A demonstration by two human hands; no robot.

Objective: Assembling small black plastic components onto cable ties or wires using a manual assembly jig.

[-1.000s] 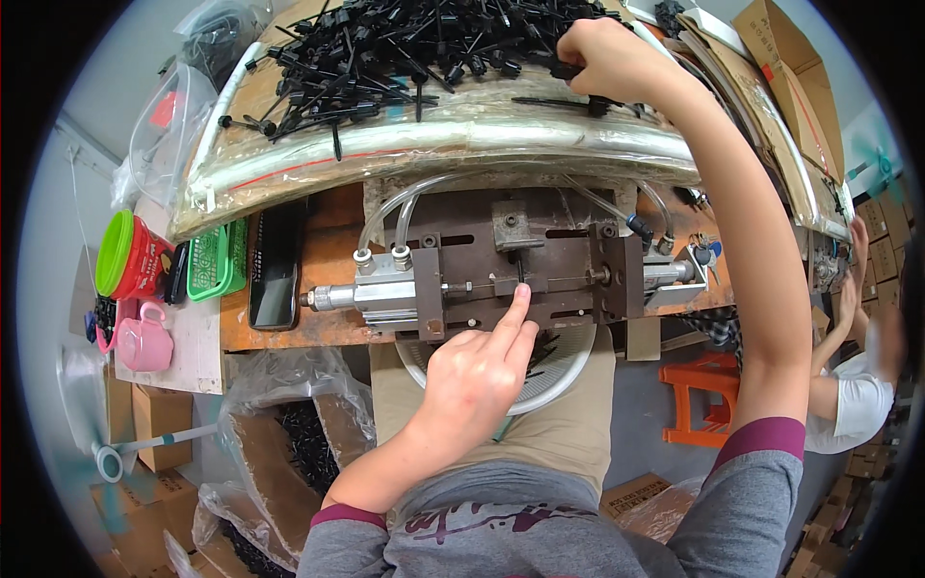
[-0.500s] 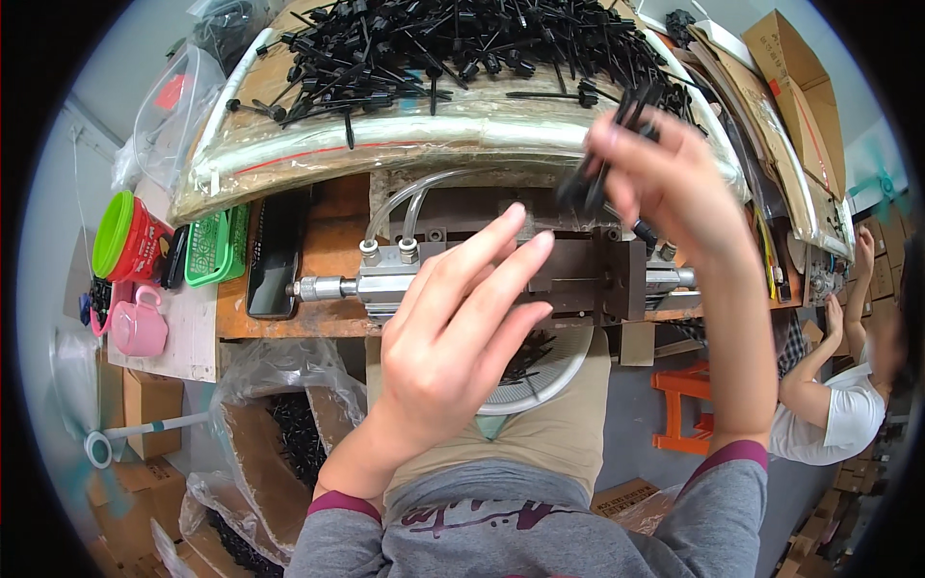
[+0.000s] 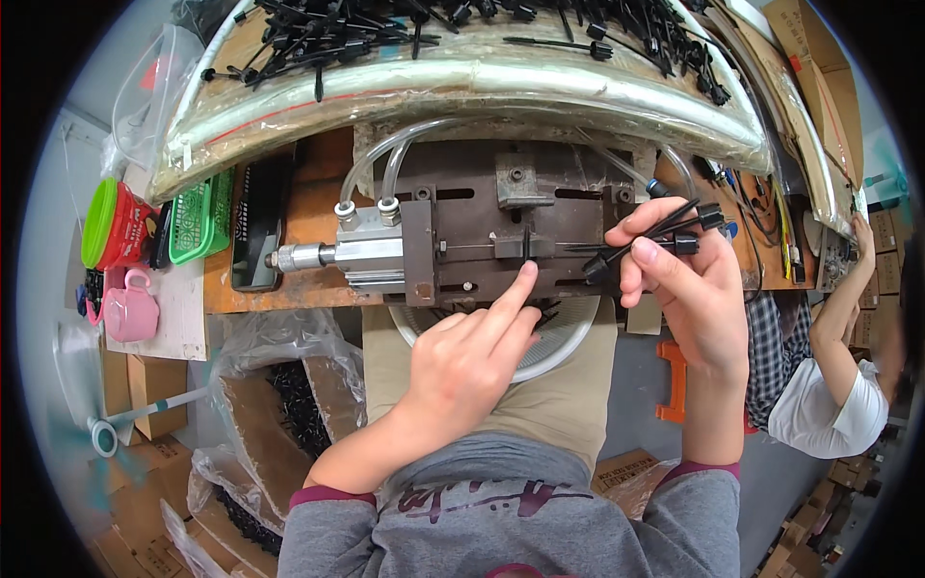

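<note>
My right hand (image 3: 689, 284) is closed around several thin black plastic stems with ridged heads (image 3: 663, 239), held at the right part of a dark metal fixture (image 3: 472, 164). Some stem ends point left toward the small block (image 3: 511, 248) at the fixture's middle. A short black piece (image 3: 526, 245) stands in that block. My left hand (image 3: 467, 361) holds nothing that I can see. Its index finger is stretched out, with the tip at the near end of the black piece, and its other fingers are partly bent. A silver air cylinder (image 3: 371, 258) sits on the fixture's left side.
A plastic-covered tray edge (image 3: 462, 85) with a heap of black stems (image 3: 318, 39) lies beyond the fixture. Left are a phone (image 3: 260, 226), green basket (image 3: 204, 222) and pink cup (image 3: 130, 308). A white basket (image 3: 559, 356) rests at my lap. Another person (image 3: 829, 405) works at right.
My right hand has come down and nearer from the heap's edge with the black stems. The left hand has lowered, its index fingertip now at the block. The view has shifted, showing more of the fixture.
</note>
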